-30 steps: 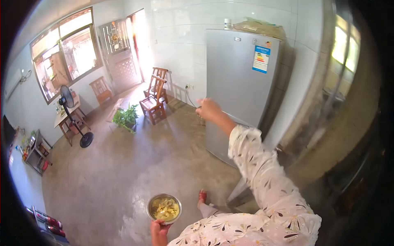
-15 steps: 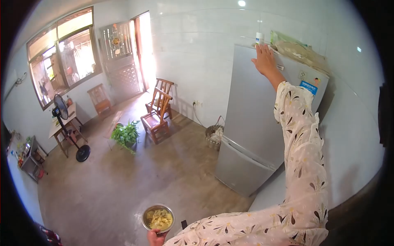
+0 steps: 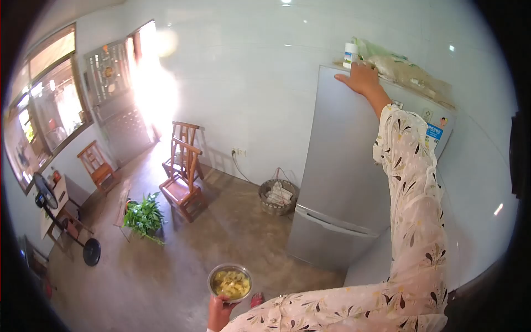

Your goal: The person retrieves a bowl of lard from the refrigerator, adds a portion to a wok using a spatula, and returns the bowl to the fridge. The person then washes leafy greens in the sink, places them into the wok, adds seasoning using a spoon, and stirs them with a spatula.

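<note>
My left hand (image 3: 220, 311) grips the near edge of a round metal bowl (image 3: 211, 283), which holds yellow food pieces (image 3: 232, 284). My right hand (image 3: 360, 78) rests at the top front edge of a grey refrigerator (image 3: 345, 144), its thumb stretched out to the left and its fingertips reaching over the edge. Nothing shows in that hand. Just behind its fingers stand a small white bottle (image 3: 349, 54) and a plastic bag (image 3: 401, 67) on the refrigerator's top.
A basket (image 3: 277, 198) stands left of the refrigerator. Wooden chairs (image 3: 181, 185), a leafy green plant (image 3: 145, 217) and a standing fan (image 3: 47, 193) are on the floor further left. A door (image 3: 119, 110) stands at the back left.
My right hand has gone from in front of the refrigerator's middle up to its top edge. The view has turned to the right. My left hand still holds the bowl.
</note>
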The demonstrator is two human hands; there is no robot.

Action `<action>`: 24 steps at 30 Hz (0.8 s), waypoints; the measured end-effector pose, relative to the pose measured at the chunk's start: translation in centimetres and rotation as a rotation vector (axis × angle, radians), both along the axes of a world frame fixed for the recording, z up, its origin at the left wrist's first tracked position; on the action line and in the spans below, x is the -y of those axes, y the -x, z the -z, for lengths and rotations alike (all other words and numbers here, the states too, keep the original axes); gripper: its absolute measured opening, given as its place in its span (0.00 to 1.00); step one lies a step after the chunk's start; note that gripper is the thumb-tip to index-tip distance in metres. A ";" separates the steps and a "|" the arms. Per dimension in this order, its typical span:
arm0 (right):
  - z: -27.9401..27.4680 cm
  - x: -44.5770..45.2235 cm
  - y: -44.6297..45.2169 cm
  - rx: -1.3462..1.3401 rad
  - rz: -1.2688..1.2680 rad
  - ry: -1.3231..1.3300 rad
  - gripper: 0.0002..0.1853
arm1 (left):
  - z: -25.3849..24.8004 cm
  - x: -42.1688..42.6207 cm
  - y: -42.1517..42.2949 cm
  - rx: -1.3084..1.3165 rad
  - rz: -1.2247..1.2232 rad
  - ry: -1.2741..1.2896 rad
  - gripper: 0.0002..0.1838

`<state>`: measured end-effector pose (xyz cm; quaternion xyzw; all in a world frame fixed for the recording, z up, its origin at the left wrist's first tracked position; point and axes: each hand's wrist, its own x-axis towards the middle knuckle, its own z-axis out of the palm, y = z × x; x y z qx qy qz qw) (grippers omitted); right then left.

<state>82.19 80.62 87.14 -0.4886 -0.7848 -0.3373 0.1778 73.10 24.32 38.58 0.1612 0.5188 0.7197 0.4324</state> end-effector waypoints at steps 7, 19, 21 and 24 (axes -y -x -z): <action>-1.8 -0.9 1.9 -0.046 0.022 0.027 0.42 | 2.2 -11.0 11.4 0.621 0.018 0.148 0.38; 0.5 20.8 -9.1 -0.570 -0.396 -0.220 0.25 | -1.2 -24.6 13.3 0.457 0.391 0.437 0.38; 1.5 25.4 -11.1 -0.550 -0.334 -0.306 0.34 | -1.4 -27.2 12.3 0.438 0.444 0.423 0.37; 3.9 31.6 -9.0 -0.862 -0.442 -0.462 0.38 | -3.4 -32.2 10.8 0.373 0.574 0.399 0.35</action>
